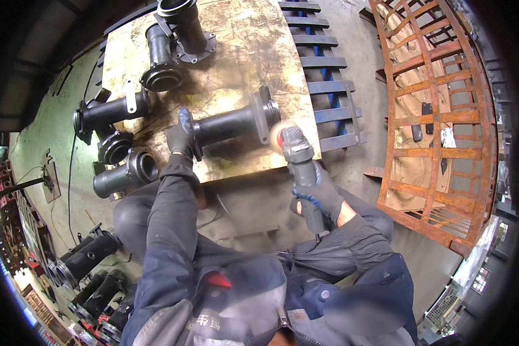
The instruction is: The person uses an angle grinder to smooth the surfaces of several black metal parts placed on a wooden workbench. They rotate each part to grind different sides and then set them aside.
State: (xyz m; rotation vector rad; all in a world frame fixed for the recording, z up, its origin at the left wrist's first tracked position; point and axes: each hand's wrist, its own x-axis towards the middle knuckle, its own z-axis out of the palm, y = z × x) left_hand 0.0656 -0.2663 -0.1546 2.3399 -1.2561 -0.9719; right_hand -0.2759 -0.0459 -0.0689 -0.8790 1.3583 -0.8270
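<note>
A black flanged metal pipe (225,128) lies across the stained board of the worktable (254,52). My left hand (181,136), in a dark glove with blue on it, grips the flange at the pipe's left end. My right hand (322,193), gloved likewise, is closed round the body of a dark angle grinder (299,154). The grinder's round disc (278,136), red and tan and blurred at its rim, is beside the pipe's right end flange. I cannot tell whether disc and flange touch. A cord runs from the grinder's lower end across my lap.
Two black pipes (158,52) stand at the table's far side, and several more (112,112) are at its left edge. Further pipes (86,256) sit low at the left. Dark slats (323,62) adjoin the table's right side. A rusty metal cage (432,121) stands farther right.
</note>
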